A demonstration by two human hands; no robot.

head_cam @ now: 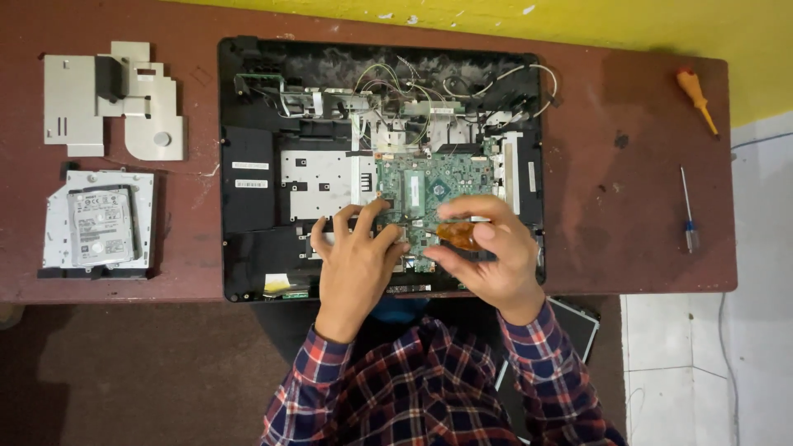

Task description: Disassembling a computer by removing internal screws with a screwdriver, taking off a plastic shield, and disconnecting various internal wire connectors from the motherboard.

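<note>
Our right hand (487,256) closes its grip on an amber-handled screwdriver (457,234) over the green circuit board (429,190) inside the opened black laptop shell (248,206), while our left hand (357,260) rests open-fingered beside it. White rectangular labels (249,174) mark the shell's left panel. On the dark red table (628,206), a white-labelled silver hard drive (99,227) lies near the left edge; bare room lies to the right.

- We've got one view only, head-mounted, looking almost straight down on the counter (661,165).
- Far edge against the yellow wall (578,21) sits at top of frame; our plaid sleeves (429,388) enter from the bottom.
- Mid-range: nearly the whole counter fits, plus floor at right.
</note>
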